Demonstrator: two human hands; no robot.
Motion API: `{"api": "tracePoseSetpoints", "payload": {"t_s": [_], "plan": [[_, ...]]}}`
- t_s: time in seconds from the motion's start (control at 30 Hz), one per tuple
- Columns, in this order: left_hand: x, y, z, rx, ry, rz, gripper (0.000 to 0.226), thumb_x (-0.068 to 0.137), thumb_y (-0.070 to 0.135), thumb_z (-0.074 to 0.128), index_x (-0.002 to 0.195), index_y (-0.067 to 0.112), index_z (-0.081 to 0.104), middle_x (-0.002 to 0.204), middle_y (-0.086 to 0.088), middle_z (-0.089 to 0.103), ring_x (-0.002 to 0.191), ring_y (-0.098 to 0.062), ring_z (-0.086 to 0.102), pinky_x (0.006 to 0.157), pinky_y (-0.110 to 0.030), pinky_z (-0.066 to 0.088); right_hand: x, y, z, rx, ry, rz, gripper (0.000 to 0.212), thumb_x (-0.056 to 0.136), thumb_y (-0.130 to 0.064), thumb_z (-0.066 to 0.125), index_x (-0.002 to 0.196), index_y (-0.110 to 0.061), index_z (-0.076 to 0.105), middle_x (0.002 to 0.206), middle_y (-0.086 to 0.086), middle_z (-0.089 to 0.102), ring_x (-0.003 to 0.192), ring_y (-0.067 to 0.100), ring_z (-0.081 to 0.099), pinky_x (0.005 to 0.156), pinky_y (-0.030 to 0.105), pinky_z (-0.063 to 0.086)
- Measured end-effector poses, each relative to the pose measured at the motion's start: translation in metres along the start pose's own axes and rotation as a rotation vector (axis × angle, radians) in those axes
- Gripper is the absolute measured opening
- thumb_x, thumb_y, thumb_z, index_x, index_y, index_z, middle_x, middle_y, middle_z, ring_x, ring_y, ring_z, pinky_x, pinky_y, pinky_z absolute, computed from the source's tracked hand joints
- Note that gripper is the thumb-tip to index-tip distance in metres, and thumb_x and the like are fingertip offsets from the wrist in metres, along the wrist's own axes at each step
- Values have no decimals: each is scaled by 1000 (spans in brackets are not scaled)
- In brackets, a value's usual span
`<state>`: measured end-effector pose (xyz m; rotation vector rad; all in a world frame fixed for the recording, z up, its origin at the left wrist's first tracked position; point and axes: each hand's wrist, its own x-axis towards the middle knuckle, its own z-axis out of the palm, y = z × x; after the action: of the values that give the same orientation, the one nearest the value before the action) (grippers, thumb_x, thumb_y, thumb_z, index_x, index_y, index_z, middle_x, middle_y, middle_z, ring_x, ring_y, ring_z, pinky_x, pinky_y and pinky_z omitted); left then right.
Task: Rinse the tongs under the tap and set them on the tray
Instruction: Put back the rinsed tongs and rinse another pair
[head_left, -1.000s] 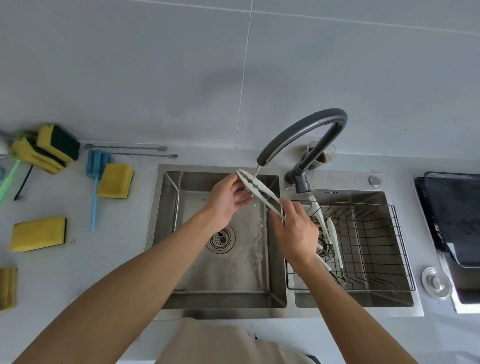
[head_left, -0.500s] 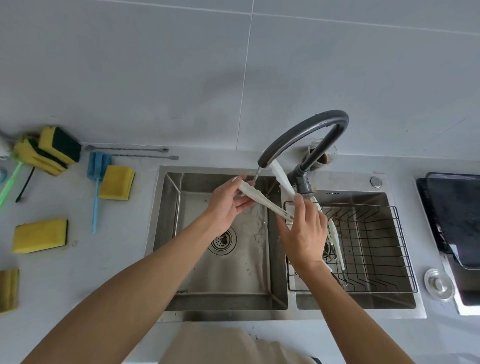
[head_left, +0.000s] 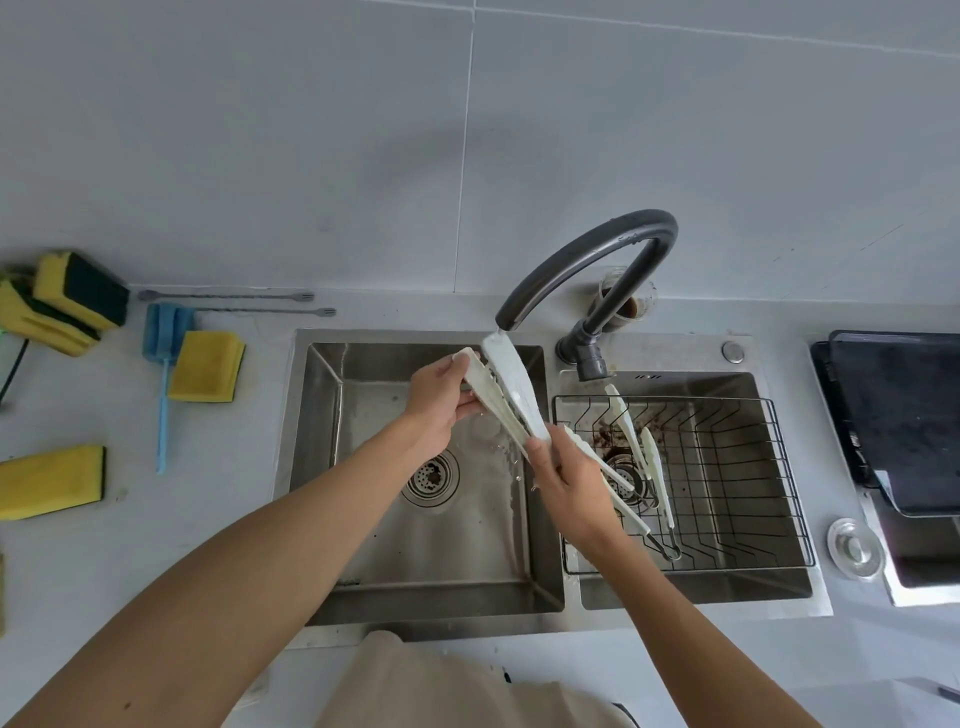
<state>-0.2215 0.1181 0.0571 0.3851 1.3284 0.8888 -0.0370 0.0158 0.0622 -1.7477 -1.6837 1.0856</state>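
Note:
White plastic tongs (head_left: 506, 395) are held over the left sink basin, directly under the spout of the dark curved tap (head_left: 587, 265), with water running onto their upper arm. My left hand (head_left: 441, 410) pinches the far tip of the lower arm. My right hand (head_left: 569, 483) grips the tongs lower down, near the divider between the basins. A black wire tray (head_left: 743, 483) sits in the right basin. Another pair of white tongs (head_left: 641, 452) lies in it.
The double steel sink (head_left: 332, 467) has a drain in each basin. Yellow sponges (head_left: 208, 366) and a blue brush (head_left: 163, 364) lie on the counter to the left. A black drying rack (head_left: 898, 415) stands at the right, with a metal sink plug (head_left: 854, 545) beside it.
The tongs have turned, so their upper arm now sits under the spout and water runs on it. My right hand has slid lower along them; my left hand stays at the tip.

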Motion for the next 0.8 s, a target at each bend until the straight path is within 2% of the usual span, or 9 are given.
{"api": "tracePoseSetpoints", "payload": {"t_s": [0.07, 0.13, 0.2, 0.27, 0.33, 0.43, 0.53, 0.63, 0.8], "plan": [[1, 0, 3, -4, -23, -1, 24, 108, 22, 53, 122, 9, 67, 118, -21, 74, 99, -32, 75, 84, -42, 63, 1, -3, -1, 142, -29, 49, 23, 110, -46, 42, 95, -45, 58, 73, 1, 55, 66, 16, 52, 65, 45, 49], [1, -3, 3, -29, -50, -8, 33, 106, 26, 56, 129, 5, 65, 120, -22, 74, 105, -36, 75, 90, -48, 62, 5, -2, -2, 202, -57, 80, 26, 111, -45, 40, 120, -49, 63, 75, -12, 55, 70, 8, 52, 70, 40, 49], [-1, -6, 2, -63, -72, -12, 38, 105, 32, 57, 132, 6, 63, 121, -20, 74, 109, -37, 74, 97, -53, 59, 8, 0, 0, 188, -79, 84, 39, 111, -46, 38, 147, -44, 55, 81, -17, 58, 77, 8, 53, 74, 34, 48], [-3, -8, 0, -99, -88, -14, 37, 106, 33, 55, 131, 8, 63, 114, -15, 74, 104, -33, 74, 98, -50, 58, 11, -3, 1, 151, -91, 85, 43, 111, -48, 37, 153, -45, 48, 91, -14, 62, 87, 10, 56, 80, 33, 49], [-6, -7, -3, -82, -96, -9, 29, 107, 29, 50, 119, 8, 65, 101, -12, 72, 93, -29, 70, 89, -43, 58, 12, -5, 1, 98, -89, 103, 49, 110, -48, 42, 156, -33, 46, 111, -9, 63, 101, 10, 58, 87, 30, 49], [-10, -6, -9, -30, -127, 3, 29, 105, 28, 45, 114, 8, 63, 101, -15, 64, 93, -32, 60, 78, -35, 57, 10, -7, 3, 5, -117, 78, 42, 104, -55, 51, 131, -25, 63, 107, -2, 63, 94, 16, 61, 75, 24, 46], [-19, -6, -12, -83, -187, -12, 44, 96, 47, 57, 119, 11, 66, 104, -10, 67, 100, -29, 62, 100, -51, 51, 4, -6, 4, -9, -112, 55, 34, 97, -59, 61, 109, -28, 69, 92, -3, 65, 81, 13, 61, 68, 27, 48], [-30, -11, -9, -127, -224, -46, 57, 104, 57, 40, 131, 16, 69, 123, -7, 69, 113, -24, 64, 112, -48, 43, -5, -6, 2, -86, -42, 78, 38, 90, -62, 67, 110, -29, 69, 94, -10, 65, 79, 8, 61, 68, 30, 54], [-46, -25, 7, -121, -229, -112, 60, 109, 56, 24, 137, 23, 66, 130, -2, 73, 125, -21, 65, 119, -48, 39, -30, -1, -12, -214, 60, 94, 47, 87, -62, 69, 116, -25, 67, 99, -13, 63, 80, 7, 63, 72, 38, 60]]}}
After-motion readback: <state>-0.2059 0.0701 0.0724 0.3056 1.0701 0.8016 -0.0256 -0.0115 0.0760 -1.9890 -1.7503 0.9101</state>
